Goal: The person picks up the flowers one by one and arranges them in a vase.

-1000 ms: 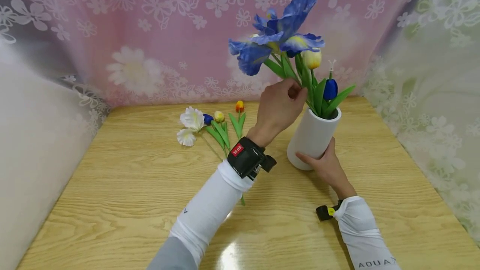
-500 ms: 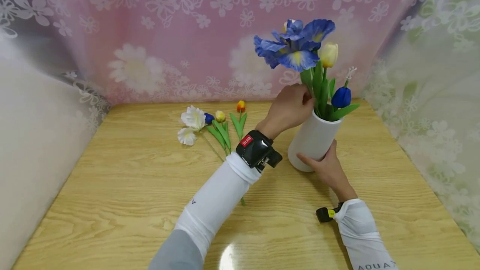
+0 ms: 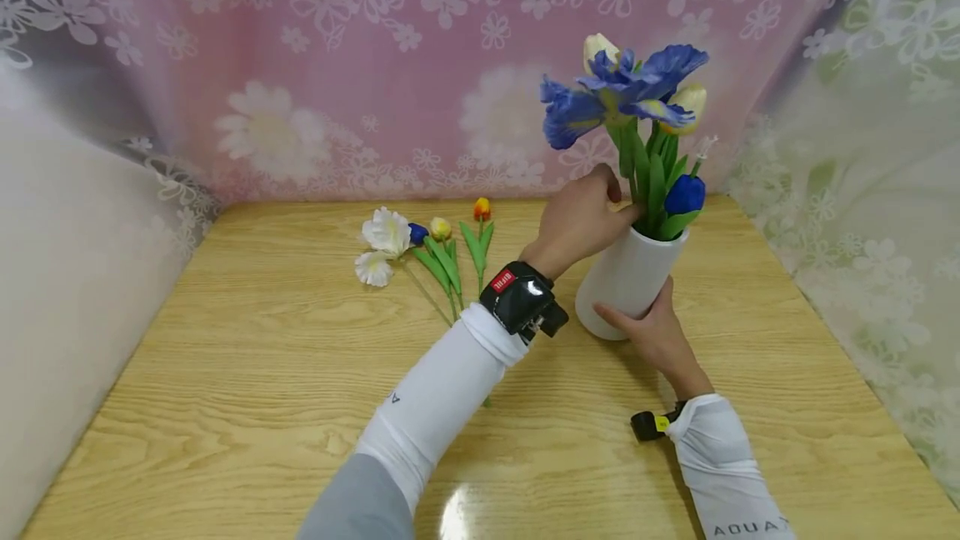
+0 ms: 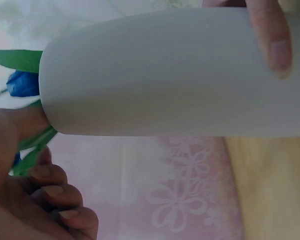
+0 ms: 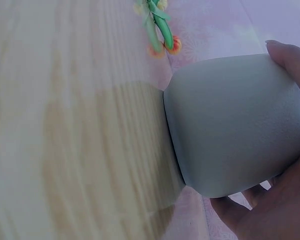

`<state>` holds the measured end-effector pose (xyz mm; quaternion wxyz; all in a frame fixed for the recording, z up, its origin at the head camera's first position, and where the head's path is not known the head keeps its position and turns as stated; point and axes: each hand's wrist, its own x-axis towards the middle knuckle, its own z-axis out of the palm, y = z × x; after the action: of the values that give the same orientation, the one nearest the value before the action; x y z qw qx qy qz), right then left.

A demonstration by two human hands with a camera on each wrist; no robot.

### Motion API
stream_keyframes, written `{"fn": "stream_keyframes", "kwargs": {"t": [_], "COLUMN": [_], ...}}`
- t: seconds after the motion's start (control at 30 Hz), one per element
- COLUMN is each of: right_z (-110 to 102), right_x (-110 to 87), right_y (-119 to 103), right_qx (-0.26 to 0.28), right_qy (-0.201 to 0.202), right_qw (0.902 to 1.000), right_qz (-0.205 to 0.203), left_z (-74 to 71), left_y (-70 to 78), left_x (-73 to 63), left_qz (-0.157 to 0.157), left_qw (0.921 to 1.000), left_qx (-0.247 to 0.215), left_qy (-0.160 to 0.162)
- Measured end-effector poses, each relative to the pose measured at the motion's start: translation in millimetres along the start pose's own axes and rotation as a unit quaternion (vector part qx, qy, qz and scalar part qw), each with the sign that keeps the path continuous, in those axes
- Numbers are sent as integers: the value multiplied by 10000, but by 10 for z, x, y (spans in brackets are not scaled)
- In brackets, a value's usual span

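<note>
The white vase [image 3: 626,277] stands on the right half of the wooden table [image 3: 225,373]; green leaves, a blue tulip [image 3: 685,194] and two cream tulips [image 3: 690,105] poke out of its top, and the big blue flower [image 3: 622,94] sits high over it; how deep its stem goes, I cannot tell; the left hand [image 3: 585,215] pinches that stem just at the vase rim; the right hand [image 3: 660,336] grips the vase low down, thumb in front and fingers behind.

A white flower [image 3: 386,232], a small blue bloom [image 3: 417,233], a yellow tulip [image 3: 440,229] and an orange tulip [image 3: 482,208] lie left of the vase, near the table's back edge by the pink curtain [image 3: 337,107]; wood runs wide left of them, and some lies between vase and right edge.
</note>
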<state>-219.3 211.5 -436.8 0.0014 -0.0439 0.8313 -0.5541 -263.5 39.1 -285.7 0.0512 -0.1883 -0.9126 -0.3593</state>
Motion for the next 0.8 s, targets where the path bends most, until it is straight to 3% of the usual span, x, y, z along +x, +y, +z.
{"fn": "stream_keyframes", "kwargs": {"t": [0.17, 0.3, 0.53, 0.7, 0.8], "right_z": [7, -23, -45, -7, 18], "right_x": [-19, -16, 18, 26, 27], "right_y": [3, -23, -23, -1, -1], "right_qx": [-90, -182, -31, -45, 48], "right_qy": [-41, -24, 67, 18, -40], "right_qw": [9999, 9998, 10000, 10000, 10000], "right_qz": [46, 62, -38, -16, -62], "left_z": [66, 103, 84, -29, -74], "left_y": [-269, -493, -987, -1325, -1452], "left_x": [-169, -272, -383, -501, -567], "left_qz": [-249, -604, -1163, -1774, -2053], "left_qw": [9947, 9921, 9924, 9825, 9745], "left_qx": [-965, -1041, -286, 556, 831], "left_qy": [238, 347, 268, 65, -369]}}
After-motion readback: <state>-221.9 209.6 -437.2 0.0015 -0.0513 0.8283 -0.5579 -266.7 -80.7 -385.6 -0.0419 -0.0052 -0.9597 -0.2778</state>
